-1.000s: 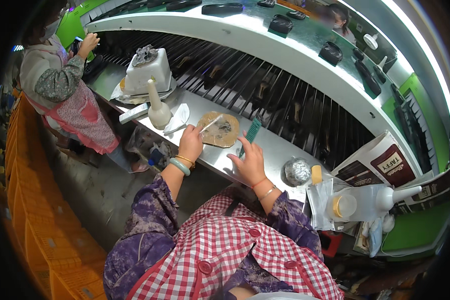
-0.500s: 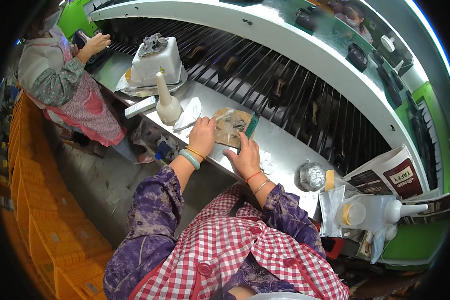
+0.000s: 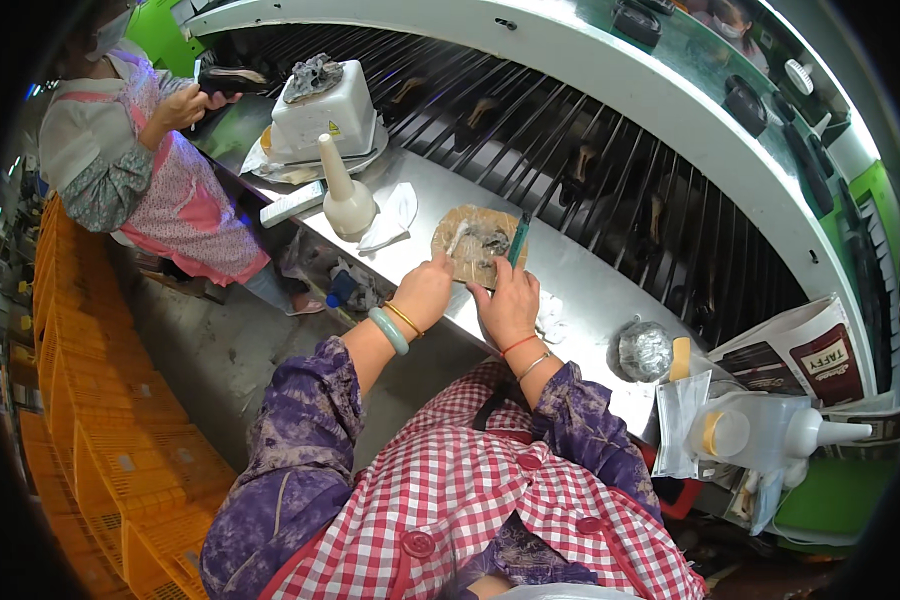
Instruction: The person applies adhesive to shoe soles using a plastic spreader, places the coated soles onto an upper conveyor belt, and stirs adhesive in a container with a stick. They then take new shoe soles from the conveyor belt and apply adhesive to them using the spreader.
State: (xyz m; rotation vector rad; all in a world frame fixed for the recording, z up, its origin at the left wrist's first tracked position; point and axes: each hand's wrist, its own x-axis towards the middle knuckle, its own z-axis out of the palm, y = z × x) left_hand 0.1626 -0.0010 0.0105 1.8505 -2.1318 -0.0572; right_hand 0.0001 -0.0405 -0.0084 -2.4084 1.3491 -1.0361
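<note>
Head view: a brown board, topped with shiny see-through film and dark smudges, is seen on the silver worktop, just past the two hands. A thin green strip is gripped by the fingers of the right hand, along the board's right side. The left hand is placed at the board's lower left edge. Its fingers are bent, but their tips are partly hidden, so it cannot be told if anything is pinched there. To the left, a folded white sheet and a cream bottle with a long tip are set near the board. To the right, a round silver ball is placed.
</note>
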